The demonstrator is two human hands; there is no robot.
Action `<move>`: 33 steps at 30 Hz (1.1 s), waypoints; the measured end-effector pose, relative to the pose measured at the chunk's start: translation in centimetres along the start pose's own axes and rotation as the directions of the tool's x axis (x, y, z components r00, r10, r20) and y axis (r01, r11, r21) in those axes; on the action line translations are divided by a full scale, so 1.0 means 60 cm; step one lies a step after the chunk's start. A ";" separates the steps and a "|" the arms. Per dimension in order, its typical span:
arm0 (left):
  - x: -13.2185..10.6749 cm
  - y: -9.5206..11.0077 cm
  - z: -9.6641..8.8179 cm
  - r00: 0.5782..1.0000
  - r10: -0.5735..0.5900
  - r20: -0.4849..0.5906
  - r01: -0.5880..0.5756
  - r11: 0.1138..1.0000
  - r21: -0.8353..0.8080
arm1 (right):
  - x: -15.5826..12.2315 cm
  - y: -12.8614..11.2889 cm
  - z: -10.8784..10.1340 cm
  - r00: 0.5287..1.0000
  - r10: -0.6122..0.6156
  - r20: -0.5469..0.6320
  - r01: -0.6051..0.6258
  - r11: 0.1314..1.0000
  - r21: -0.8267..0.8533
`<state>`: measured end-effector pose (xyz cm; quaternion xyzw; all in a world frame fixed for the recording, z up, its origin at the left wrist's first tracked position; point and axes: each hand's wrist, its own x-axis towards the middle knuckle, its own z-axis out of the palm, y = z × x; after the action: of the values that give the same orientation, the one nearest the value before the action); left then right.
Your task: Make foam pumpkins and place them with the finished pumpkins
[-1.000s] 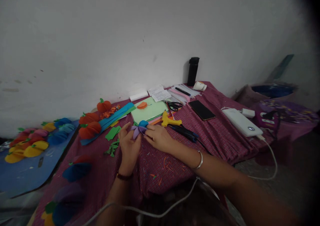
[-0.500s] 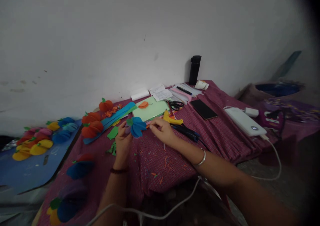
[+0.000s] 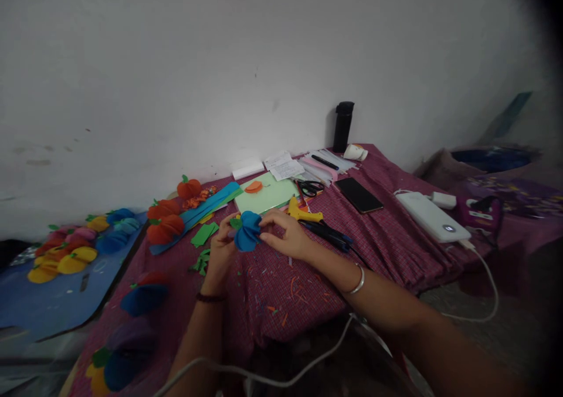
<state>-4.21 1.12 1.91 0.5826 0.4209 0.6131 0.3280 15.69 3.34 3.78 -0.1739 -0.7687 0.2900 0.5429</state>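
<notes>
Above the middle of the table, my left hand point(image 3: 223, 247) grips a blue paper pumpkin point(image 3: 247, 231) by its left side. A small green leaf piece point(image 3: 236, 223) shows on the pumpkin's upper left. My right hand point(image 3: 284, 233) has its bent thumb and fingers at the pumpkin's right edge, pinching a paper fold. Just beyond that hand lies a yellow and black glue gun point(image 3: 303, 212). Green paper pieces point(image 3: 204, 234) are left of my left hand.
Finished paper pumpkins point(image 3: 165, 230) stand on the left of the table, more on a blue board point(image 3: 57, 309). Scissors point(image 3: 310, 187), a phone point(image 3: 359, 194), a white power bank point(image 3: 433, 216) and a black bottle point(image 3: 343, 127) are behind and right. A white cable point(image 3: 272, 383) crosses in front.
My right hand has come to the blue pumpkin and its fingers now touch the right edge. The pumpkin has shifted slightly right and down and turned a little in my left hand.
</notes>
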 end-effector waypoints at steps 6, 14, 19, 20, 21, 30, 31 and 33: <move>-0.002 0.004 -0.001 0.996 0.068 0.053 -0.074 0.990 0.117 | -0.003 0.018 0.006 0.995 0.074 0.069 -0.054 0.964 -0.261; -0.007 0.013 0.009 0.984 0.144 0.105 -0.168 0.945 0.281 | -0.008 0.033 0.012 0.964 0.217 0.153 -0.149 0.919 -0.365; -0.008 0.012 0.010 0.986 0.145 0.082 -0.164 0.922 0.350 | -0.008 0.044 0.022 0.925 0.368 0.096 -0.364 0.930 -0.059; -0.009 0.014 0.011 0.985 0.149 0.085 -0.170 0.917 0.362 | -0.008 0.046 0.023 0.921 0.379 0.096 -0.380 0.925 0.000; -0.009 0.015 0.012 0.984 0.152 0.093 -0.176 0.913 0.369 | -0.007 0.048 0.025 0.919 0.383 0.096 -0.389 0.920 0.054; -0.014 0.018 0.025 0.971 0.215 0.101 -0.237 0.883 0.404 | -0.008 0.060 0.029 0.913 0.387 0.128 -0.408 0.861 0.305; -0.015 0.019 0.026 0.970 0.220 0.104 -0.243 0.879 0.409 | -0.008 0.060 0.030 0.909 0.395 0.131 -0.416 0.853 0.314; -0.016 0.020 0.028 0.968 0.226 0.110 -0.251 0.871 0.422 | -0.008 0.060 0.031 0.900 0.411 0.146 -0.436 0.837 0.331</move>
<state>-2.37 -0.04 2.54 0.7056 0.4618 0.5229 0.1244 13.97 5.37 0.70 -0.2281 -0.6641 0.5428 0.4609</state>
